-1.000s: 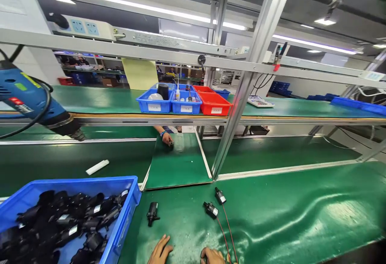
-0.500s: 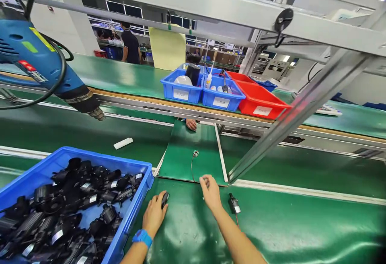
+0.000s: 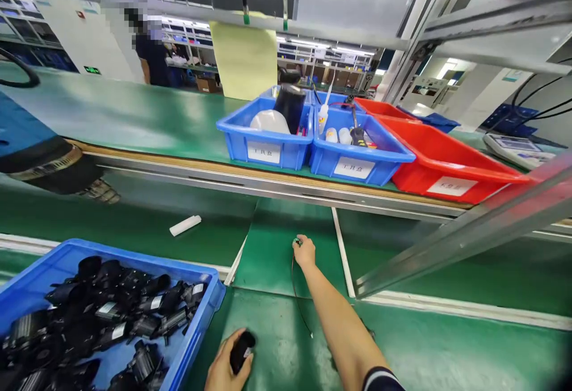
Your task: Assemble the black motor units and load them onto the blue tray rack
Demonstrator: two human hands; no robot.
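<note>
My left hand [image 3: 227,365] is closed around a small black pump-like part [image 3: 241,349] at the near edge of the green bench. My right hand [image 3: 304,253] reaches forward onto a raised green mat [image 3: 277,254], fingers pinched on a small ring-shaped part [image 3: 296,241] with a thin dark wire [image 3: 298,301] trailing back toward me. A blue bin [image 3: 196,331] at my left holds several more black parts.
A white cylinder [image 3: 185,225] lies on the conveyor belt beyond the bin. On the shelf behind stand two blue trays [image 3: 268,152] with bottles and tools and a red tray [image 3: 447,176]. A blue heat gun [image 3: 49,164] hangs at left. A diagonal aluminium strut [image 3: 465,230] crosses at right.
My right hand has stretched further forward onto the green mat and closed on the ring-shaped part. My left hand has pulled back toward me with the black part. The view has tilted down.
</note>
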